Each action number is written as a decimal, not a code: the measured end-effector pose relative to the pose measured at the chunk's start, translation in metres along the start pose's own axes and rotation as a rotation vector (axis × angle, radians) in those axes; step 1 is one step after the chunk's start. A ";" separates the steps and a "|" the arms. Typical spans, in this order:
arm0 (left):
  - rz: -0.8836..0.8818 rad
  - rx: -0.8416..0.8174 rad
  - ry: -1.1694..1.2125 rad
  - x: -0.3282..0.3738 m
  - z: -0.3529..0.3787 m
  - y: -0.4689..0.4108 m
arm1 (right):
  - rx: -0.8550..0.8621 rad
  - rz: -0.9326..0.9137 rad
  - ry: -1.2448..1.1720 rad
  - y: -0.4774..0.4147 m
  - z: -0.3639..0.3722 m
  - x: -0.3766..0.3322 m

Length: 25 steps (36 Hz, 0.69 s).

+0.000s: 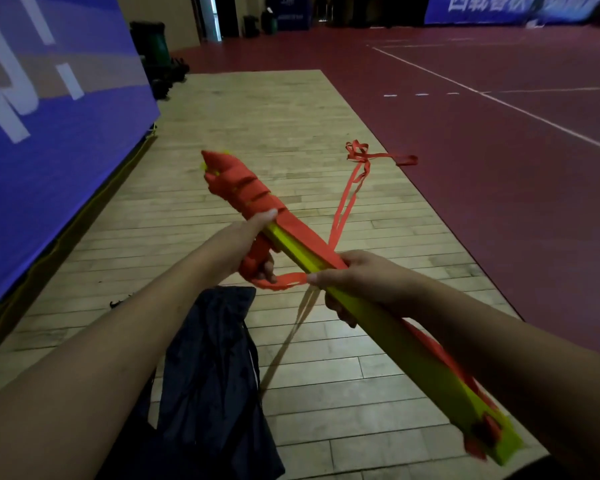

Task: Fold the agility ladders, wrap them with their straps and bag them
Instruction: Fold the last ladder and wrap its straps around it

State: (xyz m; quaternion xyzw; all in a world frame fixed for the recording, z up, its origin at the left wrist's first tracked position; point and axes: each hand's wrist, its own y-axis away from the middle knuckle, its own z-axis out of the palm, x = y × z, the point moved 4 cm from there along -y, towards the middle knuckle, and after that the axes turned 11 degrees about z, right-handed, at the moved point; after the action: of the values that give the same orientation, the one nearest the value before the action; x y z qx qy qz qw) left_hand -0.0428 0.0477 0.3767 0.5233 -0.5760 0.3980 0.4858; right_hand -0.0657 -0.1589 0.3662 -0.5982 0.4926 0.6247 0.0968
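Note:
A folded agility ladder [392, 327], a bundle of yellow-green rungs, runs diagonally from upper left to lower right. Red strap [246, 188] is wound around its far end. My left hand [253, 244] grips the bundle over the wound strap near the middle. My right hand [354, 278] holds the rungs lower down and pinches a red strap loop [284, 280] between the two hands. A loose length of red strap [350, 192] trails away to the floor ahead. The dark drawstring bag [208, 368] lies on the floor below my left forearm.
Light wooden floorboards [257, 133] lie underfoot, with a dark red sports court [499, 168] to the right. A blue banner wall [49, 116] runs along the left. Dark bins and gear [156, 57] stand at the far left corner.

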 end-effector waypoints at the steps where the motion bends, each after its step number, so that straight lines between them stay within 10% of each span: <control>1: -0.023 -0.030 -0.025 -0.004 0.002 0.001 | 0.043 0.003 0.045 -0.001 -0.001 0.002; 12: -0.026 0.264 0.255 -0.018 0.026 -0.013 | 0.237 -0.057 0.409 -0.007 0.000 0.001; 25: 0.204 0.083 0.227 -0.002 0.015 -0.023 | -0.122 0.104 -0.056 -0.005 -0.004 0.018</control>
State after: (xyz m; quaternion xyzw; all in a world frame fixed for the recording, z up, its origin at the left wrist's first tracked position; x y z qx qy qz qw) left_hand -0.0225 0.0307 0.3708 0.4335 -0.5506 0.5254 0.4825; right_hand -0.0645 -0.1677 0.3490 -0.5587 0.4810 0.6744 0.0412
